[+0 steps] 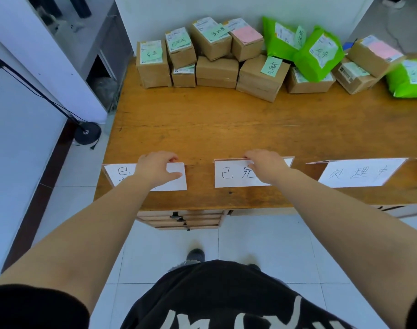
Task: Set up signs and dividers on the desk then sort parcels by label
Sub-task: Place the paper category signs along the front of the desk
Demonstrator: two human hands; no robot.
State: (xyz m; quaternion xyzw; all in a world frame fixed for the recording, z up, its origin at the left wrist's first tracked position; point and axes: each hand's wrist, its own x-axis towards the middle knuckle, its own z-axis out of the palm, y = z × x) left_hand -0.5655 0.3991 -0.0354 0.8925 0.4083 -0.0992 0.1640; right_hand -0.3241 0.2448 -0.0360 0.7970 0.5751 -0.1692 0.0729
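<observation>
Three white paper signs with handwritten characters stand along the front of the wooden desk (226, 124). My left hand (156, 167) grips the top edge of the left sign (176, 179), thumb in front. My right hand (265, 165) pinches the top edge of the middle sign (233, 174) and covers its right part. The right sign (359, 173) stands alone, untouched. At the back of the desk lie several brown cardboard parcels (217, 72) with green or pink labels, and green plastic mailer bags (318, 54).
A white wall and a grey cabinet (102, 51) border the desk on the left. A black lamp base (87, 132) with a cable sits on the tiled floor. Drawers (181, 219) hang under the desk's front edge. The mid-desk surface is bare wood.
</observation>
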